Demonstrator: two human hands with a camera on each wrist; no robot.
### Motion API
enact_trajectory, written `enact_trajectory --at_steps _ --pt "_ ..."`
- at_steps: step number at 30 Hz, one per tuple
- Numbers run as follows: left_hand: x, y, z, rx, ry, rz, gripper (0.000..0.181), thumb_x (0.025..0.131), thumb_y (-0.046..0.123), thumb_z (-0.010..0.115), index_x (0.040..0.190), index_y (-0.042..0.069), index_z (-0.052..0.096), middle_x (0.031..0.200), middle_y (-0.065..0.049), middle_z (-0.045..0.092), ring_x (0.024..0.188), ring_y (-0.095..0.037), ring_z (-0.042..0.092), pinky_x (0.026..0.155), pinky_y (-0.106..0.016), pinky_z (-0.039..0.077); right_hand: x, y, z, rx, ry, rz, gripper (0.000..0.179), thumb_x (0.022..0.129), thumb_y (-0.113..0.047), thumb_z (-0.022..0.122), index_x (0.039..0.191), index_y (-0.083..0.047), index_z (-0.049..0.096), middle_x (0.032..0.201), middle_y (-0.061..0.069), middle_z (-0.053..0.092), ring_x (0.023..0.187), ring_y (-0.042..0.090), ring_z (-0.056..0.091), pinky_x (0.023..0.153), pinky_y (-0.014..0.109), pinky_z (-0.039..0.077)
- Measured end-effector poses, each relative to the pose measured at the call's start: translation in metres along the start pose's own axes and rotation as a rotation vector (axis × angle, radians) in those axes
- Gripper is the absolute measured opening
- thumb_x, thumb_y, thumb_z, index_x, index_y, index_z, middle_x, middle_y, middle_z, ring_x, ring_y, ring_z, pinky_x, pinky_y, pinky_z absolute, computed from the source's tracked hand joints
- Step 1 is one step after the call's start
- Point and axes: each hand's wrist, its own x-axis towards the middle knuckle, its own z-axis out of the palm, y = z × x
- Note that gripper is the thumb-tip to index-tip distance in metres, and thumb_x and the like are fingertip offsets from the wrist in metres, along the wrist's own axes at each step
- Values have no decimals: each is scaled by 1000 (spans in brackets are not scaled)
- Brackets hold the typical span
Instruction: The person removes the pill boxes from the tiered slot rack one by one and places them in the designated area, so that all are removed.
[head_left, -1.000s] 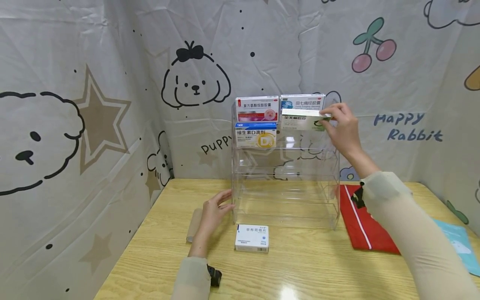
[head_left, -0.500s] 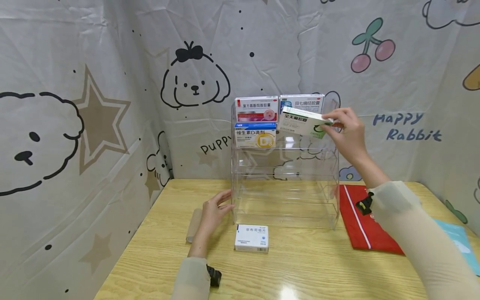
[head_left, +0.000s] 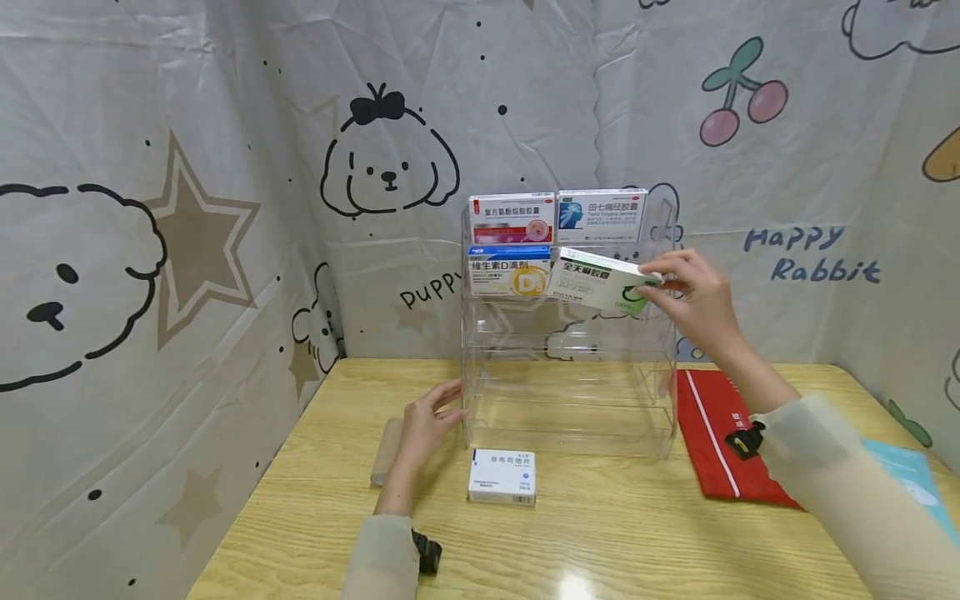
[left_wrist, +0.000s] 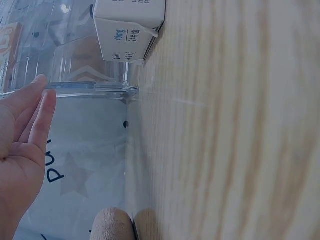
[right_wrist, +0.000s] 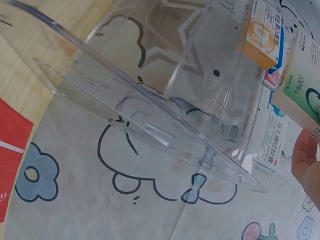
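My right hand [head_left: 693,302] pinches the right end of a green-and-white medicine box [head_left: 604,282], which tilts down to the right in front of the clear acrylic rack [head_left: 570,383]. The right wrist view shows that box [right_wrist: 300,82] and part of the fingers at its end. On the rack's upper levels stand a red-and-white box [head_left: 513,220], a white-and-blue box [head_left: 604,217] and a yellow vitamin D box [head_left: 510,272]. My left hand [head_left: 427,423] has its fingers fairly straight, fingertips at the rack's left side edge; the left wrist view shows the same hand [left_wrist: 25,130] there.
A white medicine box [head_left: 502,477] lies on the wooden table before the rack. Beside the left forearm is a brown cylinder [head_left: 386,450]. Red cloth [head_left: 712,442] and a light-blue packet [head_left: 907,479] lie at right. A printed curtain [head_left: 405,283] hangs behind.
My right hand has brought the green-and-white box down and toward me, from overlapping the white-and-blue box to below it, tilting it. The left hand has stayed at the rack's side.
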Motion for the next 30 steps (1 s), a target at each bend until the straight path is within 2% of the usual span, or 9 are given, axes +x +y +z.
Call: enact_trajectory --at_steps 10,17,23,30 --pt "0 2 1 14 -5 16 49 82 -5 72 129 -2 59 128 -25 63 113 -38 66 90 -28 61 -29 1 -4 26 -81 -55 33 72 15 76 102 2 71 101 14 63 94 -12 52 79 -4 50" --pt "1 1 2 -8 -7 2 49 83 -5 71 130 -1 59 128 -25 63 115 -39 65 91 -30 61 -50 7 -5 59 -115 -82 37 69 18 77 101 0 72 98 13 63 90 -10 56 77 -1 53" --pt "1 2 1 -10 -7 -15 50 82 -6 71 130 -1 59 129 -25 62 114 -40 65 91 -30 61 -71 8 -4 57 -160 -71 38 67 17 78 100 -2 73 98 11 63 87 -9 58 76 -1 53" --pt "-1 2 0 11 -12 -17 50 83 -5 71 130 -1 58 129 -24 62 116 -39 64 90 -29 61 -100 7 -4 13 -248 -19 36 70 9 80 101 -8 72 99 5 62 81 -3 58 73 1 53"
